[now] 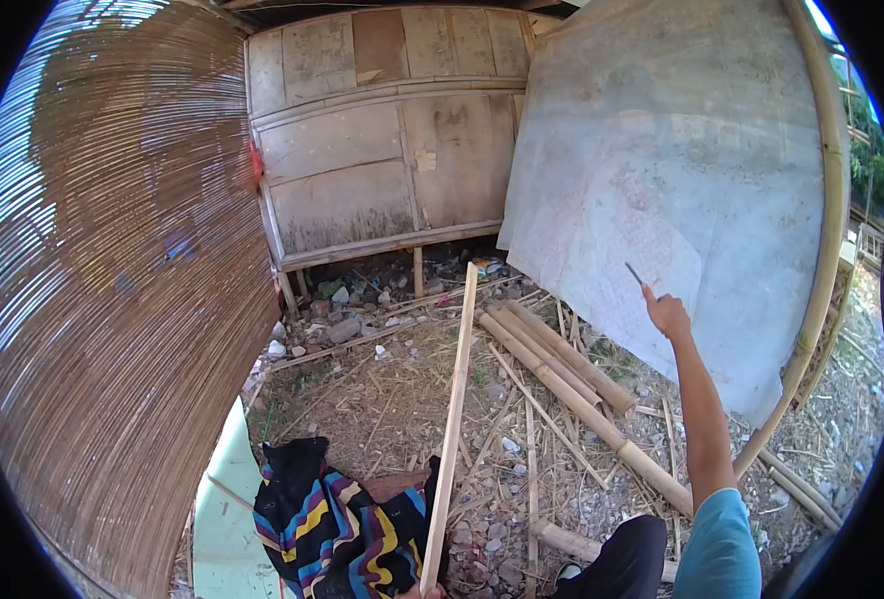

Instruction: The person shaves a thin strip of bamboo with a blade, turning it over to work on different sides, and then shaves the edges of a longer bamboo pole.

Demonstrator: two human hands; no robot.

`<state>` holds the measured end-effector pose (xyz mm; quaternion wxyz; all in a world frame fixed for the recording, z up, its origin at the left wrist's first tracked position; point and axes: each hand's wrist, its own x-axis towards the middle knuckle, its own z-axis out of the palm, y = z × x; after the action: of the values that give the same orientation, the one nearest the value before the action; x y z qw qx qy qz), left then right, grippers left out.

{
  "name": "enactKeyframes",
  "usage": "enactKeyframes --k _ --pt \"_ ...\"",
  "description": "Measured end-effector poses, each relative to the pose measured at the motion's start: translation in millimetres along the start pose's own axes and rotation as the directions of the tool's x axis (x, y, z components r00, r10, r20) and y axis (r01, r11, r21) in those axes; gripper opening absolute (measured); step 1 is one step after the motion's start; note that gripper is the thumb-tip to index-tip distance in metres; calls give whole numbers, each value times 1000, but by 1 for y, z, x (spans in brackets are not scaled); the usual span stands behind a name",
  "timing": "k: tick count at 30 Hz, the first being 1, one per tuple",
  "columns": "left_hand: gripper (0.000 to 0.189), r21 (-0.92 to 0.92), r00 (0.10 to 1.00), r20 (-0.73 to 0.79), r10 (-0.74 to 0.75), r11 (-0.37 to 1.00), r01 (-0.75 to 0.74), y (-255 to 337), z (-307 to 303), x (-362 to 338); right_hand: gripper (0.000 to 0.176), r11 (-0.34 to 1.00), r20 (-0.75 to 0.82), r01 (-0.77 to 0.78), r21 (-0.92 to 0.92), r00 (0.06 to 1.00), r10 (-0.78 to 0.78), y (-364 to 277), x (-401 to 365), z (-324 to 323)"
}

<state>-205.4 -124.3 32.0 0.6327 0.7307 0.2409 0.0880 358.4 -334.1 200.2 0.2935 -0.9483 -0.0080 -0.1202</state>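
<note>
L grip (pixel 421 593) holds bamboo strip (pixel 452 429) nr btm, prob. light, stiff, splintery, so best held by flat sides; R grip (pixel 669 316) clenched round knife (pixel 633 273).

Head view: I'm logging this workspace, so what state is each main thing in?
Thin dark tool, gripped in the right hand
Long pale bamboo strip, slanting, lower end in the left hand
Black cloth with coloured wavy stripes, crumpled
Round tan bamboo poles, lying on the ground
Large translucent plastic sheet, hanging, stained
Brown slatted screen, upright
</note>
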Motion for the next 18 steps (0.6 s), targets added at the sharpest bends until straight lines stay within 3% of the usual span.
enactKeyframes --k 1,2,3,5,6,8,11,12,13,14,15,17,18 --pt "22 -79 998 -61 -4 997 -1 -10 0 24 91 991 -8 50 -127 999 -52 10 -11 19" --pt "21 -154 1000 -30 8 988 -13 -40 -5 70 92 967 -9 142 -212 989 -147 20 -27 40" --pt "22 -231 1000 0 24 973 -23 -67 -9 107 92 938 122 194 -287 979 -166 24 -52 52" --pt "22 -405 990 127 -61 908 108 -6 -26 131 92 847 448 349 -401 881 -151 23 -111 72" --pt "17 -270 993 101 -62 959 87 20 -28 143 93 798 521 434 -418 834 -181 48 -121 113" --pt "18 -256 990 138 -24 965 59 35 -43 184 93 614 716 624 -484 685 -132 75 -168 170" --pt "20 -329 984 176 -21 941 79 12 -59 227 92 306 934 915 -264 321 -154 76 -242 208" --pt "21 -207 995 91 -37 977 55 -3 -58 234 92 284 951 940 -191 249 -185 74 -260 216" --pt "23 -82 999 7 -43 996 44 -6 -57 232 92 265 955 946 -188 239 -175 65 -270 226" --pt "26 291 997 -81 -2 956 26 -11 -57 229 91 298 946 939 -169 240 -220 60 -278 233" --pt "26 268 996 -82 -30 962 51 -13 -55 226 91 338 938 931 -140 235 -257 61 -287 233" --pt "29 -186 990 -11 -140 973 136 -14 -61 222 88 505 917 844 -179 329 -224 43 -278 241" --pt "32 -192 995 26 -98 976 101 -10 -64 220 82 564 860 807 -173 403 -313 37 -271 244"
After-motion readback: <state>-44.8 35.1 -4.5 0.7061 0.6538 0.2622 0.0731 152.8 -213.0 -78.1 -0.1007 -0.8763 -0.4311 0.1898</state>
